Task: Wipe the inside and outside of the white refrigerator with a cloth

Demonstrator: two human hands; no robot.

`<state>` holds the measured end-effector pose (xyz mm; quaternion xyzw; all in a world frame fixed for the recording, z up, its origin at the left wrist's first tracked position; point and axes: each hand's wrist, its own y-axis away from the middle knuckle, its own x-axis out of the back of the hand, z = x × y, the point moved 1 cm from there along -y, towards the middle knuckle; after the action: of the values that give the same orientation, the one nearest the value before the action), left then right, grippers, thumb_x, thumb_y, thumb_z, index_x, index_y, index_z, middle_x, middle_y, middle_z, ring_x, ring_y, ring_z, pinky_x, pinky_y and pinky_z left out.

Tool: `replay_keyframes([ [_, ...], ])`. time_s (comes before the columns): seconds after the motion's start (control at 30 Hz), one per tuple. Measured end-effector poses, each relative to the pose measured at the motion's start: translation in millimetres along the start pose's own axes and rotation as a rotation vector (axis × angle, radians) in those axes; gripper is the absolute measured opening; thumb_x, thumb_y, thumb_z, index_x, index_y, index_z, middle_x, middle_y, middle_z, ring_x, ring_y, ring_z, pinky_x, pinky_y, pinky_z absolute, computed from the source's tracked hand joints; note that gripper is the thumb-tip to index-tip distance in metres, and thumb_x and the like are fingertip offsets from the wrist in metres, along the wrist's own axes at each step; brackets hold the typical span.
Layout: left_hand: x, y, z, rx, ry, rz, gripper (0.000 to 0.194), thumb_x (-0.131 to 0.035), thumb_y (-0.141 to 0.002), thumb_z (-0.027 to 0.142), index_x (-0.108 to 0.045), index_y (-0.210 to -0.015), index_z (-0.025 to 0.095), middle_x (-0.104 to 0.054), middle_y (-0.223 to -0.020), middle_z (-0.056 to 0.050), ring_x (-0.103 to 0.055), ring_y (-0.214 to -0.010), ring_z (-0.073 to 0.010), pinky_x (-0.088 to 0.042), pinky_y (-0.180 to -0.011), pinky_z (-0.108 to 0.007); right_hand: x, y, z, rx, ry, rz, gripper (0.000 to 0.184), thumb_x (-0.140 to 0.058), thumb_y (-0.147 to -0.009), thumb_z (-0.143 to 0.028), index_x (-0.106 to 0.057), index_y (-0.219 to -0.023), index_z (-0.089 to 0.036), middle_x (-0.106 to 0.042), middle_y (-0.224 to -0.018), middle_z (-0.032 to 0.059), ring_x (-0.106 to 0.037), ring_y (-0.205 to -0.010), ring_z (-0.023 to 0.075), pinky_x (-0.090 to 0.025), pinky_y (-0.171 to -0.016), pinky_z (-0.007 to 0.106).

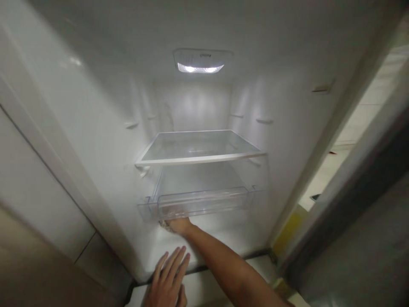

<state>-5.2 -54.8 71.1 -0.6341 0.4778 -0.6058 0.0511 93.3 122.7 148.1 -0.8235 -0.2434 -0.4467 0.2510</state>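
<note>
My right hand reaches deep into a fridge, low on the left, just below a clear plastic drawer. A crumpled, mottled cloth is in it, near the fridge floor. The drawer front partly covers the fingers, which show blurred through the plastic. Closer to me, my left hand is held over the front edge of the fridge floor. Its fingers are stretched out and a little apart, with nothing in them.
Above the drawer sits a glass shelf with a white rim. A lit lamp is on the ceiling of the fridge. Small shelf supports stick out of the side walls. The open door stands at the right.
</note>
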Motion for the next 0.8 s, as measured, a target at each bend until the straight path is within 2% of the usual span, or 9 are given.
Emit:
replay_keyframes([
  [0.07, 7.7, 0.5, 1.7, -0.01, -0.012, -0.037, 0.075, -0.06, -0.089, 0.019, -0.06, -0.164, 0.022, -0.067, -0.166, -0.004, -0.054, -0.158, -0.025, -0.017, -0.145, -0.048, 5.2, 22.2, -5.4, 0.049, -0.017, -0.057, 0.039, -0.069, -0.111, -0.05, -0.074, -0.142, -0.027, -0.075, -0.141, 0.0064, -0.072, -0.128, 0.0243, -0.059, -0.113, 0.044],
  [0.13, 10.9, 4.8, 2.7, 0.032, 0.0, -0.027, 0.074, -0.062, -0.09, 0.019, -0.058, -0.164, 0.022, -0.072, -0.158, -0.005, -0.061, -0.147, -0.0258, -0.021, -0.143, -0.046, 12.5, 45.6, -5.6, 0.114, -0.037, -0.112, 0.038, -0.07, -0.109, -0.053, -0.076, -0.142, -0.035, -0.077, -0.141, 0.0022, -0.071, -0.132, 0.0237, -0.054, -0.115, 0.038],
  [0.2, 10.2, 9.8, 3.5, 0.077, 0.012, -0.001, 0.072, -0.063, -0.091, 0.019, -0.059, -0.164, 0.022, -0.076, -0.147, -0.007, -0.065, -0.138, -0.0263, -0.027, -0.139, -0.043, 24.2, 67.8, 1.0, 0.131, -0.034, -0.139, 0.045, -0.072, -0.105, -0.056, -0.076, -0.146, -0.037, -0.076, -0.143, 0.0029, -0.07, -0.132, 0.025, -0.052, -0.114, 0.036],
  [0.27, 8.3, 12.6, 4.2, 0.1, 0.015, 0.013, 0.071, -0.064, -0.092, 0.019, -0.058, -0.163, 0.023, -0.076, -0.145, -0.007, -0.065, -0.137, -0.0269, -0.03, -0.137, -0.043, 40.3, 86.5, 14.4, 0.041, 0.017, -0.125, 0.048, -0.071, -0.104, -0.058, -0.076, -0.147, -0.037, -0.076, -0.142, 0.0048, -0.071, -0.129, 0.0253, -0.052, -0.11, 0.035],
  [0.33, 7.4, 11.7, 4.6, 0.103, 0.015, 0.01, 0.072, -0.063, -0.094, 0.019, -0.056, -0.165, 0.023, -0.074, -0.15, -0.008, -0.063, -0.142, -0.0274, -0.03, -0.137, -0.045, 58.5, 100.6, 31.3, -0.103, 0.086, -0.08, 0.049, -0.07, -0.103, -0.057, -0.076, -0.147, -0.036, -0.077, -0.14, 0.006, -0.072, -0.128, 0.0258, -0.052, -0.107, 0.034],
  [0.47, 10.1, 3.5, 4.4, 0.078, 0.003, -0.018, 0.076, -0.062, -0.093, 0.019, -0.053, -0.168, 0.023, -0.068, -0.162, -0.008, -0.058, -0.15, -0.0265, -0.025, -0.14, -0.045, 83.3, 109.6, 57.4, -0.37, 0.18, 0.057, 0.046, -0.057, -0.108, -0.046, -0.079, -0.142, -0.025, -0.08, -0.136, 0.0156, -0.073, -0.128, 0.033, -0.051, -0.11, 0.045],
  [0.57, 13.4, -1.0, 4.0, 0.061, -0.002, -0.031, 0.077, -0.061, -0.092, 0.017, -0.053, -0.169, 0.023, -0.067, -0.164, -0.007, -0.057, -0.152, -0.0259, -0.025, -0.14, -0.045, 80.6, 100.1, 55.2, -0.448, 0.214, 0.106, 0.048, -0.053, -0.109, -0.047, -0.077, -0.143, -0.023, -0.077, -0.143, 0.0175, -0.069, -0.135, 0.0354, -0.047, -0.117, 0.051],
  [0.7, 16.5, -1.4, 4.5, 0.072, 0.001, -0.041, 0.081, -0.06, -0.091, 0.016, -0.05, -0.171, 0.023, -0.068, -0.164, -0.006, -0.057, -0.151, -0.0254, -0.028, -0.138, -0.046, 58.1, 89.3, 27.7, -0.32, 0.2, 0.035, 0.05, -0.062, -0.105, -0.057, -0.073, -0.15, -0.036, -0.072, -0.154, 0.0092, -0.065, -0.141, 0.0334, -0.045, -0.121, 0.053],
  [0.8, 16.4, 0.1, 5.4, 0.074, 0.001, -0.045, 0.084, -0.06, -0.092, 0.016, -0.045, -0.174, 0.022, -0.068, -0.163, -0.007, -0.057, -0.151, -0.0251, -0.028, -0.138, -0.045, 50.3, 98.9, 14.3, -0.21, 0.183, -0.039, 0.055, -0.065, -0.103, -0.067, -0.074, -0.15, -0.04, -0.071, -0.155, 0.0072, -0.066, -0.137, 0.0328, -0.049, -0.116, 0.05],
])
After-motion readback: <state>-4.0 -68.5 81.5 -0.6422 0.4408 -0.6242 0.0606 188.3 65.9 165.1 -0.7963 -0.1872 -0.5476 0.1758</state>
